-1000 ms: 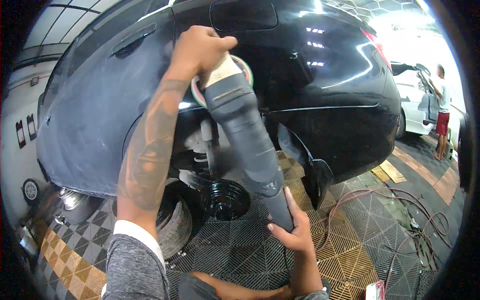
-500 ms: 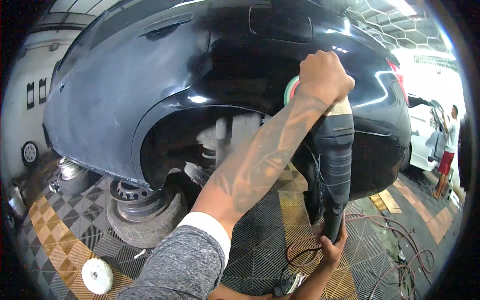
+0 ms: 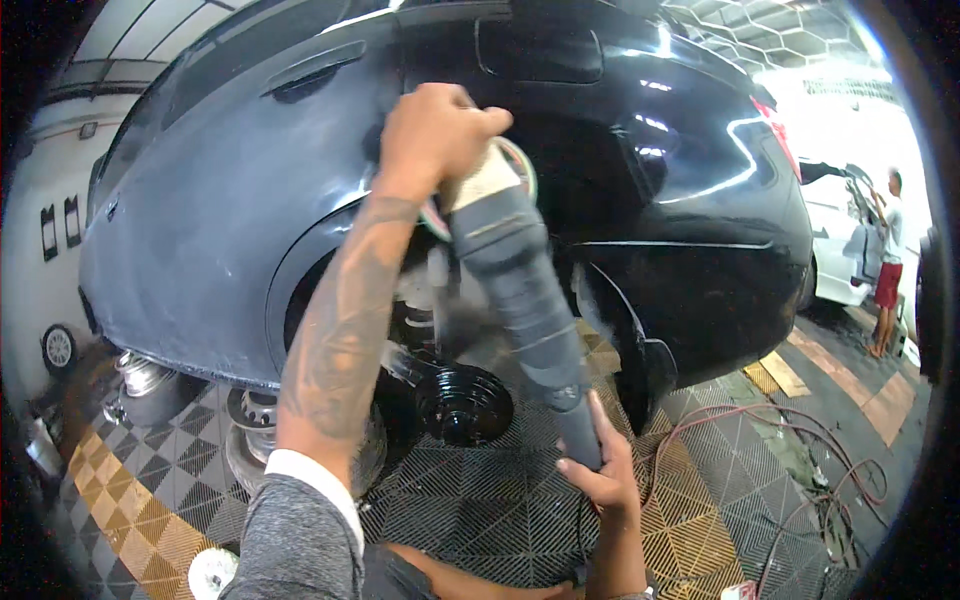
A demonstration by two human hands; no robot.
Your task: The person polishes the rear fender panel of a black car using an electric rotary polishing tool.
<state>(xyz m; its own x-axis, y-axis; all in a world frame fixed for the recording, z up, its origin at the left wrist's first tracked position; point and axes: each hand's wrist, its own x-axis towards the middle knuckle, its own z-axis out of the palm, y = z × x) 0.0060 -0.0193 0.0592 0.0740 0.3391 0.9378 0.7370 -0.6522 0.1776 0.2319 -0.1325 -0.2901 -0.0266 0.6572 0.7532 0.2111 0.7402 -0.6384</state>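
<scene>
Left hand (image 3: pixel 435 130) clamped over the head of a long grey rotary polishing machine (image 3: pixel 520 290); right hand (image 3: pixel 600 470) closed around its rear handle. The pad, apparently touching, meets the glossy black car body panel (image 3: pixel 620 200) above the open wheel arch (image 3: pixel 440 330).

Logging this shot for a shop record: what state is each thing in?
Polisher: held in both hands, pad end against the car.
Left hand: clasped over the polisher's head.
Right hand: gripping the polisher's tail.
Black car: rear wheel off, hub bare.
Loose wheel: lying flat on the floor.
</scene>
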